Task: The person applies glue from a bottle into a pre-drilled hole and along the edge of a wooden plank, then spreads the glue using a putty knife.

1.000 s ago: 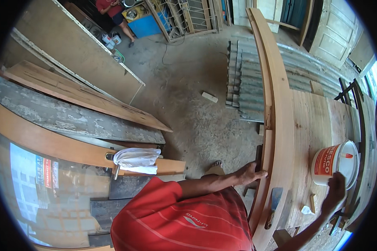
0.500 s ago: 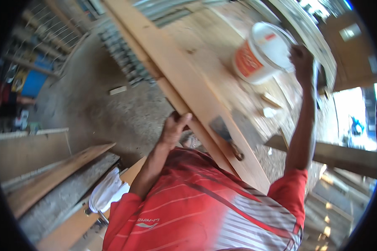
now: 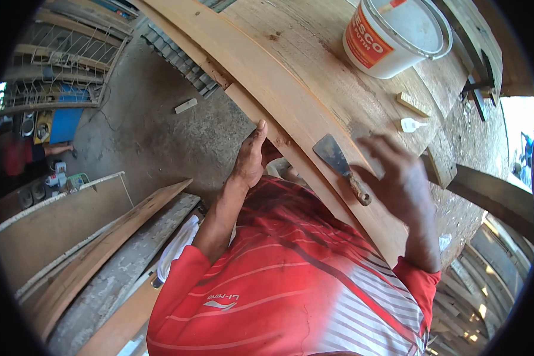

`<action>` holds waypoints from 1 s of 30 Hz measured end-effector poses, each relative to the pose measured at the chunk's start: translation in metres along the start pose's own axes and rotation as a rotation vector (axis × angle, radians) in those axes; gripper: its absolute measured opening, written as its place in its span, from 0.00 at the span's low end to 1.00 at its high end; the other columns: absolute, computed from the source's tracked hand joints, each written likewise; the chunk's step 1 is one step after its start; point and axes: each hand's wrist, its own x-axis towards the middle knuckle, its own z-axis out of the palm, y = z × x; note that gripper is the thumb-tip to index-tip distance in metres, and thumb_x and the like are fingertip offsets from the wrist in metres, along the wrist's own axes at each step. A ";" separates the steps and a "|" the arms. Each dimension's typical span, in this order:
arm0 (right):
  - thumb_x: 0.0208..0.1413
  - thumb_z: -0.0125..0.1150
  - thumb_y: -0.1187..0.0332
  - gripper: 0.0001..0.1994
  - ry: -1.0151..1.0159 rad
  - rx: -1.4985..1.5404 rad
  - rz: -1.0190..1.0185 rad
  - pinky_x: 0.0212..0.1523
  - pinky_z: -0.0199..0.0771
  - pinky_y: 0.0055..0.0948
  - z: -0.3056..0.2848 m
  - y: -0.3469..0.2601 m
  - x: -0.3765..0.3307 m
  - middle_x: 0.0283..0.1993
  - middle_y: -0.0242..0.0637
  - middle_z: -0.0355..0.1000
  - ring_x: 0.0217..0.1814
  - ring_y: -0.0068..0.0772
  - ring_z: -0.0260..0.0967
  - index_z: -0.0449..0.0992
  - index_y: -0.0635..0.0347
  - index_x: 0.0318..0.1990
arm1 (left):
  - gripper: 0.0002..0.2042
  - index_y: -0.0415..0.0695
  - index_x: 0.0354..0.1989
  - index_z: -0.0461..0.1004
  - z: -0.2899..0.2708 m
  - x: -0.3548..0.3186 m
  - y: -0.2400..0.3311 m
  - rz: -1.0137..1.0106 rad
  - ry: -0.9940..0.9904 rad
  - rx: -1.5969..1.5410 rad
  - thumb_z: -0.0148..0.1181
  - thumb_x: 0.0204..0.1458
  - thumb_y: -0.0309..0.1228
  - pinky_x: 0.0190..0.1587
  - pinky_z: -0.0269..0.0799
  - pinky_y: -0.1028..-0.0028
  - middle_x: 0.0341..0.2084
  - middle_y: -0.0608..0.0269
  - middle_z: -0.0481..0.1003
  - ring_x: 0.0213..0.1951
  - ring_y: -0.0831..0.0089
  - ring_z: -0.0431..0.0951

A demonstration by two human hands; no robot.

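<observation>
A long planed wooden board (image 3: 267,77) runs diagonally across the bench in front of me, with a narrower strip of wood (image 3: 249,110) along its near left edge. My left hand (image 3: 252,157) grips that strip, thumb up at its edge and the other fingers partly hidden below. On the board lies a putty knife (image 3: 333,155), its worn handle pointing toward me. My right hand (image 3: 397,178), blurred by motion, is just right of the knife's handle, fingers and thumb apart and nothing visible in them.
A white bucket (image 3: 391,68) with an orange label stands on the bench's far right. Nearer are a small wood block (image 3: 414,104) and a small white nozzle bottle (image 3: 410,124). Stacked grey corrugated pieces (image 3: 181,59) lie beyond the board's left side. Planks (image 3: 118,249) lean at lower left.
My right hand has come from the bucket's rim down toward me, beside the putty knife. My left hand still holds the wood. The view has shifted, putting the bucket higher in the picture.
</observation>
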 end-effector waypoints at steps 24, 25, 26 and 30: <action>0.51 0.68 0.75 0.29 0.631 0.089 0.975 0.34 0.75 0.44 0.219 -0.185 0.031 0.35 0.48 0.70 0.32 0.48 0.72 0.72 0.63 0.63 | 0.39 0.43 0.70 0.61 -0.059 0.053 0.037 -0.487 -0.666 -0.199 0.42 0.65 0.65 0.65 0.69 0.61 0.61 0.56 0.73 0.62 0.64 0.74; 0.52 0.67 0.75 0.29 0.637 0.064 0.989 0.34 0.75 0.45 0.221 -0.189 0.038 0.35 0.49 0.70 0.33 0.49 0.72 0.72 0.63 0.64 | 0.38 0.43 0.69 0.62 -0.060 0.053 0.037 -0.487 -0.668 -0.209 0.43 0.65 0.65 0.63 0.70 0.62 0.60 0.55 0.74 0.60 0.64 0.75; 0.52 0.66 0.75 0.28 0.640 0.040 0.999 0.35 0.75 0.45 0.225 -0.193 0.044 0.36 0.50 0.70 0.33 0.49 0.72 0.71 0.64 0.64 | 0.38 0.43 0.69 0.62 -0.061 0.053 0.038 -0.484 -0.666 -0.219 0.44 0.65 0.64 0.62 0.72 0.63 0.59 0.55 0.74 0.59 0.64 0.76; 0.54 0.65 0.74 0.28 0.673 -0.009 1.015 0.35 0.75 0.47 0.238 -0.202 0.055 0.37 0.50 0.69 0.34 0.51 0.72 0.70 0.64 0.65 | 0.35 0.43 0.67 0.64 -0.066 0.054 0.038 -0.527 -0.664 -0.247 0.47 0.65 0.61 0.58 0.74 0.66 0.56 0.54 0.76 0.56 0.65 0.78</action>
